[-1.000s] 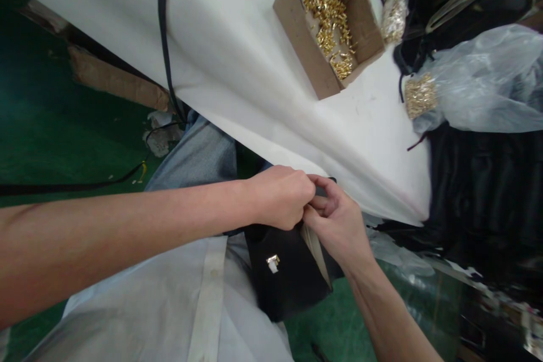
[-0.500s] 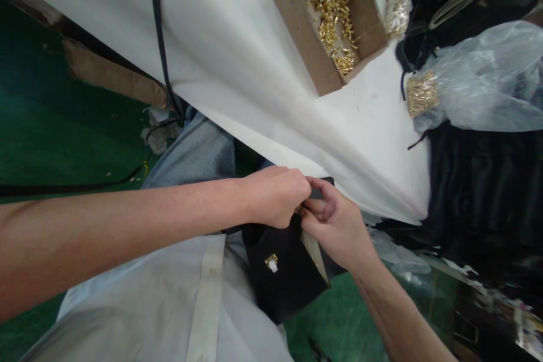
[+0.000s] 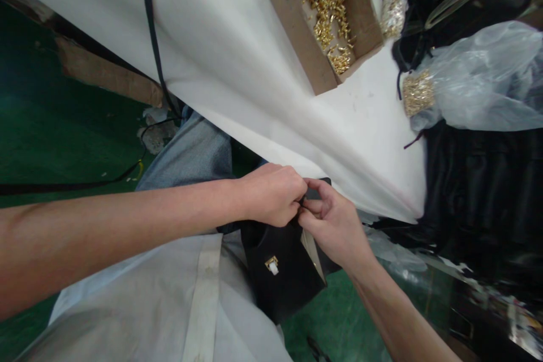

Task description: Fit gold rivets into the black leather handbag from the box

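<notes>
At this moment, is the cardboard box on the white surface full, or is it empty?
Neither: the cardboard box is partly filled. Gold-coloured pieces lie inside, and its bottom shows bare between them.

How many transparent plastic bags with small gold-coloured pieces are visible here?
2: a small bag beside the cardboard box, and a larger bag farther right, its pieces at the left end. Others may be hidden.

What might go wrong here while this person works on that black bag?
Two possible risks. The black bag is off the white table, with green floor showing beside it, so it might fall if the left hand and right hand slip. The open cardboard box holds many loose gold pieces; a knock could scatter them.
</notes>
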### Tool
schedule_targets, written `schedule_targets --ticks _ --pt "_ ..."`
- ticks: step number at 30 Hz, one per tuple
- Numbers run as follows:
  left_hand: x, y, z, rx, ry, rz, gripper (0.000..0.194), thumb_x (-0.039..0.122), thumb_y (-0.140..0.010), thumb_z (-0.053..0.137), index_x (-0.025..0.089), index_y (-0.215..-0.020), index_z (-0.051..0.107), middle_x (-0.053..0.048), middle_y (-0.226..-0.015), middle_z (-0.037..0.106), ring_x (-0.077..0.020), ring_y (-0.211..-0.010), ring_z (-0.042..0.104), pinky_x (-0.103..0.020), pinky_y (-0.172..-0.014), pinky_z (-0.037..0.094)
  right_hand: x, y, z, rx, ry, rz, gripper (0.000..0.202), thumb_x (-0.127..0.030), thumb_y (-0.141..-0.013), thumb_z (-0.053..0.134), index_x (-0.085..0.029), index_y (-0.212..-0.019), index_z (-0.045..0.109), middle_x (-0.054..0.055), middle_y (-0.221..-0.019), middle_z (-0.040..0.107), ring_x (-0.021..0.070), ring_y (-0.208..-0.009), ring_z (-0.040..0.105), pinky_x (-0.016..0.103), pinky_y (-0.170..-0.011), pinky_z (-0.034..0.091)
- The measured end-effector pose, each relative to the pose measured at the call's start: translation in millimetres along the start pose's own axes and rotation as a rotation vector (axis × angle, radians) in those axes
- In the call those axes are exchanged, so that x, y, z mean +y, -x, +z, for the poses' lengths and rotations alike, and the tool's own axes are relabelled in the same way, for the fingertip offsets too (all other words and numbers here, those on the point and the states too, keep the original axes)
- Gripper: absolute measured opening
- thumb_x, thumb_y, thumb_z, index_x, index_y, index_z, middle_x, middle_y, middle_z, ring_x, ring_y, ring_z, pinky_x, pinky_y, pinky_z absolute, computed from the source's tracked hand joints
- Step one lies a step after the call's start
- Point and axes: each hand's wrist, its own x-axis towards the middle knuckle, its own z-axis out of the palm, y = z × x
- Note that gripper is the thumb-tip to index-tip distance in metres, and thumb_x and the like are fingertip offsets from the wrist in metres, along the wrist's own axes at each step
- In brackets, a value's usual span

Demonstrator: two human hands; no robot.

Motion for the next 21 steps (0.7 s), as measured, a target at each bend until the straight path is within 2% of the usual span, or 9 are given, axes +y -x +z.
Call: schedule_targets --ticks 4,8,14,17,21 --pt "-2 0 -1.2 -0.005 0.069 -0.041 0.015 0.019 -0.083 0.071 0.020 -0.072 0.080 -0.006 -0.067 0.073 -0.0233 -0.066 0.072 -0.031 -0.055 0.037 -1 -1 3 0.007 0.011 0.017 0.056 -0.022 -0.071 0.064 -0.019 -0.127 0.067 -0.007 -0.063 0.068 0.0116 -0.049 0.050 0.022 -0.049 0.028" --pt "-6 1 -5.7 -0.002 0.065 -0.040 0.013 0.022 -0.084 0.075 0.021 -0.072 0.080 -0.005 -0.065 0.071 -0.0220 -0.063 0.069 -0.032 -0.055 0.035 0 -1 3 0.002 -0.018 0.006 0.061 -0.022 -0.071 0.065 -0.018 -0.132 0.065 -0.006 -0.064 0.069 0.0119 -0.051 0.051 0.022 -0.050 0.028" --pt "-16 2 -2.6 0.013 0.082 0.002 0.013 0.021 -0.086 0.075 0.019 -0.074 0.081 -0.004 -0.067 0.073 -0.0190 -0.064 0.066 -0.030 -0.057 0.036 4 -5 -4 -0.134 -0.065 0.022 0.064 -0.024 -0.080 0.071 -0.016 -0.142 0.058 -0.009 -0.063 0.064 0.0086 -0.049 0.043 0.021 -0.051 0.025" --pt "-15 0 1.3 0.051 0.090 0.051 0.016 0.018 -0.084 0.072 0.019 -0.070 0.079 -0.005 -0.066 0.073 -0.0196 -0.064 0.066 -0.031 -0.057 0.036 1 -7 -7 -0.133 -0.048 0.025 0.064 -0.024 -0.078 0.071 -0.015 -0.140 0.058 -0.008 -0.063 0.067 0.0084 -0.049 0.043 0.021 -0.051 0.024" --pt "-12 -3 1.8 0.049 0.099 0.016 0.014 0.018 -0.081 0.073 0.020 -0.068 0.079 -0.005 -0.064 0.072 -0.0222 -0.064 0.068 -0.032 -0.055 0.034 -1 -8 -8 -0.115 -0.039 0.043 0.064 -0.023 -0.076 0.071 -0.015 -0.139 0.060 -0.008 -0.064 0.068 0.0087 -0.049 0.045 0.021 -0.051 0.025"
